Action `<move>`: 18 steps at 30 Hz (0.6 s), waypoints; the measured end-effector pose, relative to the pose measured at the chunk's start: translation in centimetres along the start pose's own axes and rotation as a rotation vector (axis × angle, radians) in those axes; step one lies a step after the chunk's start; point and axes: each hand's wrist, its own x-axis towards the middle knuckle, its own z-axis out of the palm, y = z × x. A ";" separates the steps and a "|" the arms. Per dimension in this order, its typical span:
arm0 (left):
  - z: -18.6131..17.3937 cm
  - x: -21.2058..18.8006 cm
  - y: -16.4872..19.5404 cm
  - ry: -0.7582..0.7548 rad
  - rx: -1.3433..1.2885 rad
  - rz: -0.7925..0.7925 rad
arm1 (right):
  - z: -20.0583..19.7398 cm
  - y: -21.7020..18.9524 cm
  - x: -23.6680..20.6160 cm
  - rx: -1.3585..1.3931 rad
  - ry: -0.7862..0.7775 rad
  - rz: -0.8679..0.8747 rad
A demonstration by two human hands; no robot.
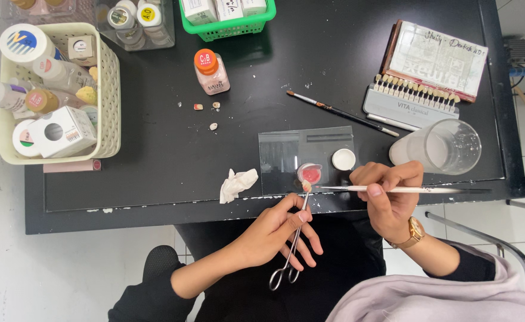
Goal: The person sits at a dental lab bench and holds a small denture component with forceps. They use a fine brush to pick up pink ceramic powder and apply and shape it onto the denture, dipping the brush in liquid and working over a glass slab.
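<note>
The glass slab (298,149) lying flat on the black table (173,149) serves as the landmark here; at its near edge sits a small round dish of pink paste (310,174), and just right of that dish, still on the slab, rests a white round lid (343,159). The left hand (274,234) hovers below the slab's near edge, off the table, its fingers closed around a pair of metal forceps (292,244); the forceps point up toward the slab, and their tips grip a small tooth-coloured piece (306,186) just beside the pink dish. The right hand (390,194), a gold watch on its wrist, sits to the right of the slab, pinched around a thin white-handled brush (387,189); the brush lies level, its tip reaching left to the small piece, though whether bristle and piece actually touch cannot be told. Left of the slab, at the table's near edge, lies a crumpled white tissue (237,183); right of the slab a frosted plastic cup (441,148) lies tipped on its side; beyond the slab a dark-handled brush (334,111) lies slantwise, with a tooth shade guide (408,98) further right; well left of the slab stands a cream basket (110,89) of bottles.
</note>
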 end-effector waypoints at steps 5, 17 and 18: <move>0.0 0.0 0.0 -0.001 -0.011 -0.005 | -0.2 -0.2 0.0 -0.031 -0.099 -0.014; 0.0 0.0 0.0 0.002 -0.005 -0.003 | -0.4 0.3 -0.7 -0.061 -0.136 0.004; 0.0 0.0 0.0 0.002 -0.005 -0.003 | -0.4 0.3 -0.8 -0.060 -0.138 0.007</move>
